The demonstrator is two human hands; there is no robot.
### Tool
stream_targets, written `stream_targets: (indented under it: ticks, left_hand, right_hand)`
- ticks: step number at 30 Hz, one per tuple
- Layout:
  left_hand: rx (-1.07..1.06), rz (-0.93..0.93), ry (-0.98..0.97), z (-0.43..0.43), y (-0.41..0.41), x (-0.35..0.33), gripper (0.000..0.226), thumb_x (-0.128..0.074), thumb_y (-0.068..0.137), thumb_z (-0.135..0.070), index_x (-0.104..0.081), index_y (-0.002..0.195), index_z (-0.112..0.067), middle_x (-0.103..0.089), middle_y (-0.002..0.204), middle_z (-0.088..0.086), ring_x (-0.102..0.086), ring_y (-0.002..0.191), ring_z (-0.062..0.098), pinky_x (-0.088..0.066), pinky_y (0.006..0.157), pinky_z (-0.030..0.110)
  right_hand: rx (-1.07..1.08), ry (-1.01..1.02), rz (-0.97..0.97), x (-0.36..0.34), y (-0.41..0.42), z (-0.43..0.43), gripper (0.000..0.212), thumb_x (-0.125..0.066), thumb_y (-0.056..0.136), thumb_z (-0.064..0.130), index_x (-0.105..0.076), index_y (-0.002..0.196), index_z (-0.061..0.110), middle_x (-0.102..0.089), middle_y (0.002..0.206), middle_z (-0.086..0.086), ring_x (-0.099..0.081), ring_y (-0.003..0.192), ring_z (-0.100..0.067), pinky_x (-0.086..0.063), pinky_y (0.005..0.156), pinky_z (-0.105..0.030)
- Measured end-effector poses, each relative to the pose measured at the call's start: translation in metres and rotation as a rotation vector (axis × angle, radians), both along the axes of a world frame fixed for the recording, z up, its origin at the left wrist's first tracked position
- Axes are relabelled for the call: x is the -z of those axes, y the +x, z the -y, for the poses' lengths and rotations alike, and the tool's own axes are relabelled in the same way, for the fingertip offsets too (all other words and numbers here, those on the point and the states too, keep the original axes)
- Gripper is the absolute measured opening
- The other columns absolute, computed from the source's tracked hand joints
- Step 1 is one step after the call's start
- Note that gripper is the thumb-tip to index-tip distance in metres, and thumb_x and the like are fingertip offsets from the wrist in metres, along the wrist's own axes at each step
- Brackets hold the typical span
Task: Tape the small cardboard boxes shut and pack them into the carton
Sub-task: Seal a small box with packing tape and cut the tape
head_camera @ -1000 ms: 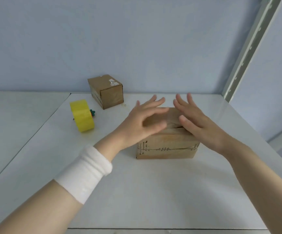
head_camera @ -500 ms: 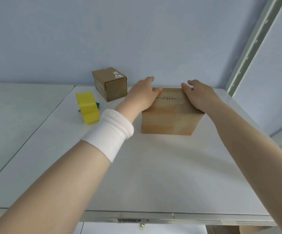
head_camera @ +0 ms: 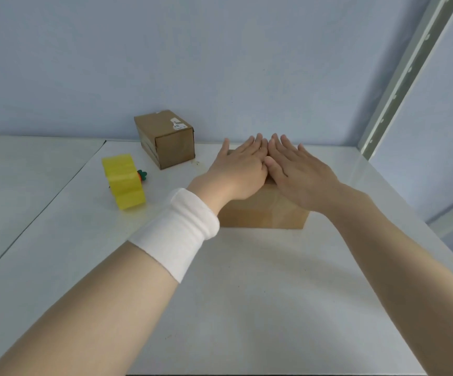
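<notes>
Pale blue wall (head_camera: 219, 63) fills the back of my view, and below it the white table (head_camera: 247, 294) carries everything I need. Biggest of the task's things is the near cardboard box (head_camera: 263, 213), sitting toward the table's far middle. I have 2 flat palms on its top: left hand (head_camera: 238, 169) and right hand (head_camera: 298, 177) lie side by side, index fingers touching, all fingers straight and close together, gripping nothing.

I judge the step to be pressing the top flaps down ahead of taping. To do it well I'd spread the pressure evenly over the seam, which the hands hide from me, so both flaps sit level. Then I'd hold with 1 hand and free the other for tape. Pushing near an edge could slide the box on this smooth surface.

Smaller, at the back left, the second cardboard box (head_camera: 171, 142) stands apart by the wall, a white label on top. Nearer on the left, the yellow tape roll (head_camera: 125, 180) stands on edge. Smallest, an orange-and-green carrot-shaped object (head_camera: 141, 175) sits just behind the roll; I can't tell what it is. No carton shows.
</notes>
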State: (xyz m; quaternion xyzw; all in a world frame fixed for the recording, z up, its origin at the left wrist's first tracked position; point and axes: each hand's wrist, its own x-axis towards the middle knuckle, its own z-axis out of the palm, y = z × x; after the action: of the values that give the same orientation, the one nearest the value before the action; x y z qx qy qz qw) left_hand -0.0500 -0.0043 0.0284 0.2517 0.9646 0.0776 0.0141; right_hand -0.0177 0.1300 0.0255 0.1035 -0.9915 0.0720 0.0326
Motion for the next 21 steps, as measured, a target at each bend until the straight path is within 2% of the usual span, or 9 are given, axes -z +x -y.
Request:
stream_targets:
  ticks: [5, 8, 10, 11, 13, 15, 18, 19, 21]
  left_hand:
    - [0.064, 0.087, -0.029, 0.004, -0.010, -0.009, 0.055, -0.011, 0.102, -0.038, 0.009, 0.150, -0.020, 0.009, 0.159, -0.002, 0.007, 0.145, 0.009, 0.008, 0.118, 0.039]
    - [0.063, 0.029, 0.009, 0.004, -0.010, 0.001, 0.059, -0.015, 0.101, -0.043, 0.004, 0.151, -0.019, 0.005, 0.159, -0.003, 0.004, 0.145, 0.007, 0.008, 0.118, 0.035]
    - [0.099, 0.012, 0.170, 0.010, -0.005, 0.002, 0.056, -0.024, 0.101, -0.037, -0.007, 0.151, -0.017, -0.002, 0.159, -0.001, 0.000, 0.146, 0.008, 0.006, 0.118, 0.034]
    - [0.146, 0.023, 0.321, 0.017, -0.002, 0.002, 0.055, -0.034, 0.101, -0.032, -0.015, 0.150, -0.017, -0.007, 0.159, -0.002, -0.002, 0.145, 0.007, 0.005, 0.119, 0.033]
    - [0.240, 0.074, 0.672, 0.037, 0.003, 0.011, 0.061, -0.055, 0.093, -0.027, -0.025, 0.146, -0.027, -0.009, 0.157, -0.011, -0.002, 0.144, 0.001, -0.001, 0.119, 0.027]
    - [0.233, 0.154, 0.817, 0.058, 0.011, 0.028, 0.075, -0.068, 0.083, -0.032, -0.021, 0.141, -0.043, -0.003, 0.156, -0.017, -0.002, 0.141, -0.007, -0.011, 0.115, 0.016]
    - [0.086, 0.213, 0.931, 0.058, 0.020, 0.038, 0.070, -0.068, 0.082, -0.034, -0.029, 0.138, -0.045, -0.017, 0.155, -0.016, -0.025, 0.135, -0.007, -0.029, 0.104, 0.009]
    - [0.019, 0.222, 0.995, 0.055, 0.021, 0.035, 0.065, -0.066, 0.083, -0.039, -0.032, 0.139, -0.042, -0.029, 0.149, -0.017, -0.035, 0.130, -0.004, -0.033, 0.101, 0.012]
    - [-0.116, 0.310, 1.055, 0.051, 0.021, 0.022, 0.052, -0.050, 0.089, -0.053, -0.041, 0.137, -0.035, -0.048, 0.131, -0.021, -0.047, 0.119, -0.002, -0.037, 0.091, 0.014]
  right_hand:
    - [-0.070, -0.087, 0.185, -0.016, -0.007, -0.009, 0.062, -0.008, 0.098, 0.047, 0.005, 0.149, 0.016, 0.009, 0.158, 0.003, 0.011, 0.143, -0.005, 0.005, 0.116, -0.025]
    - [-0.094, -0.023, 0.140, -0.009, -0.007, -0.009, 0.067, -0.012, 0.095, 0.051, 0.004, 0.149, 0.016, 0.007, 0.158, 0.004, 0.008, 0.144, -0.005, 0.004, 0.117, -0.025]
    - [-0.127, -0.091, 0.099, -0.010, -0.001, -0.011, 0.069, -0.020, 0.094, 0.053, -0.002, 0.150, 0.016, 0.003, 0.158, 0.005, 0.006, 0.143, -0.003, 0.003, 0.117, -0.025]
    - [-0.154, -0.212, 0.071, -0.010, 0.004, -0.015, 0.071, -0.027, 0.091, 0.054, -0.008, 0.150, 0.018, 0.000, 0.158, 0.008, 0.006, 0.142, 0.001, 0.001, 0.118, -0.026]
    - [-0.202, -0.619, 0.006, -0.005, 0.015, -0.035, 0.072, -0.045, 0.083, 0.049, -0.021, 0.148, 0.027, -0.003, 0.156, 0.020, 0.005, 0.139, 0.009, -0.006, 0.117, -0.025]
    - [-0.219, -0.881, 0.006, 0.008, 0.026, -0.051, 0.071, -0.057, 0.080, 0.039, -0.027, 0.145, 0.035, -0.004, 0.154, 0.026, -0.002, 0.139, 0.012, -0.013, 0.116, -0.025]
    - [-0.129, -1.037, 0.055, 0.025, 0.029, -0.049, 0.068, -0.062, 0.078, 0.033, -0.034, 0.141, 0.035, -0.019, 0.153, 0.023, -0.028, 0.126, 0.021, -0.036, 0.099, -0.008]
    - [-0.058, -1.102, 0.018, 0.024, 0.026, -0.045, 0.064, -0.062, 0.080, 0.033, -0.036, 0.140, 0.033, -0.033, 0.146, 0.022, -0.037, 0.118, 0.022, -0.040, 0.089, -0.004]
    - [0.092, -1.182, -0.015, 0.014, 0.022, -0.039, 0.050, -0.060, 0.086, 0.038, -0.046, 0.133, 0.029, -0.053, 0.121, 0.023, -0.051, 0.105, 0.013, -0.045, 0.078, -0.007]
